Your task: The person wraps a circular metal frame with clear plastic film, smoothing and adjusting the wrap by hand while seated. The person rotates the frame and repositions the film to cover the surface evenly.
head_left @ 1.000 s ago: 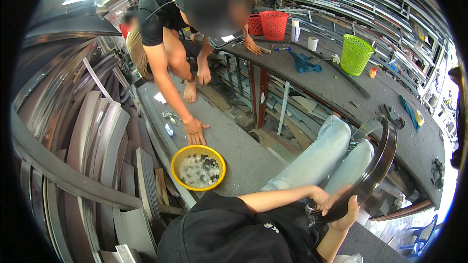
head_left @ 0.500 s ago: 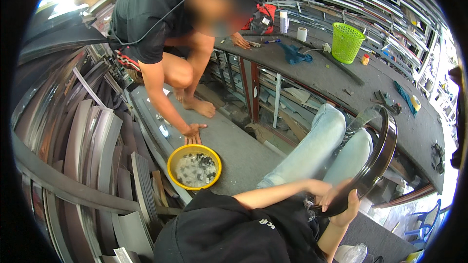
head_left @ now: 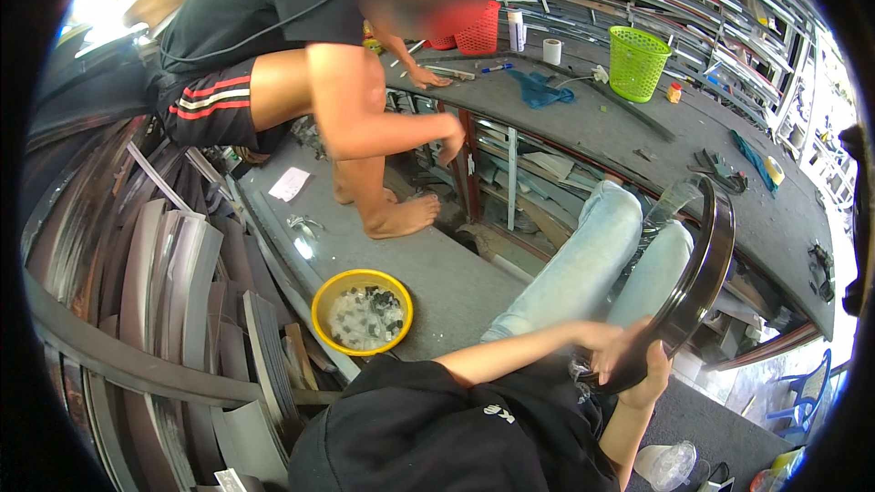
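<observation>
A glossy dark brown curved frame (head_left: 706, 264) stands tilted over my lap, its rim bent like part of a hoop. My right hand (head_left: 645, 383) grips its near end, thumb up along the outer side. My left hand (head_left: 602, 346) lies against the inner side of that near end, fingers bent and pressed together; what they pinch is hidden. Crumpled clear plastic film (head_left: 583, 378) shows beside my left fingers, and more clear film (head_left: 674, 200) curls at the frame's far end. My knees in light blue jeans (head_left: 574, 260) are beneath it.
To my left, a yellow basin (head_left: 407, 321) holds small clear and black pieces. A barefoot co-worker (head_left: 365, 128) crouches ahead. On the long workbench (head_left: 629, 141) are a green basket (head_left: 638, 64), a blue cloth (head_left: 542, 91) and tools. Curved strips (head_left: 173, 273) stack at left; a plastic cup (head_left: 670, 465) stands lower right.
The co-worker has lifted a hand from beside the basin, swung the arm toward the bench and shifted position. My left hand and the frame have moved only slightly; both hands stay at its near end.
</observation>
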Demonstrator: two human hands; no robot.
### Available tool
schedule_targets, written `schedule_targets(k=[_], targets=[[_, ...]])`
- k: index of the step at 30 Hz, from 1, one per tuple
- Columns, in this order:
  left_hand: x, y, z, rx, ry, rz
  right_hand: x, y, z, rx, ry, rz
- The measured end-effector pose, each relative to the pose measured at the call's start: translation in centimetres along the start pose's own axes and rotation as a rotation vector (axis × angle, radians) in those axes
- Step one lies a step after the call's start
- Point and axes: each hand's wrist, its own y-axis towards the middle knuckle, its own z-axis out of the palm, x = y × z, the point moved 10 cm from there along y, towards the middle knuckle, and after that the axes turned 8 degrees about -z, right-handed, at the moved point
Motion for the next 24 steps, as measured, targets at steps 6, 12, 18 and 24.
schedule_targets(k=[6,12,18,24], targets=[[-0.3,-0.5,-0.3,-0.011,0.0,0.02,0.1,-0.2,-0.4,-0.047,0.013,0.001],[-0.6,-1.1,-0.5,-0.022,0.004,0.036,0.2,0.1,0.1,0.005,0.014,-0.001],[-0.9,-1.1,-0.4,-0.023,-0.015,0.031,0.3,0.0,0.1,0.002,-0.028,-0.007],[-1.5,-1.3,-0.5,-0.04,0.043,0.111,0.3,0.0,0.2,0.023,-0.011,0.0]])
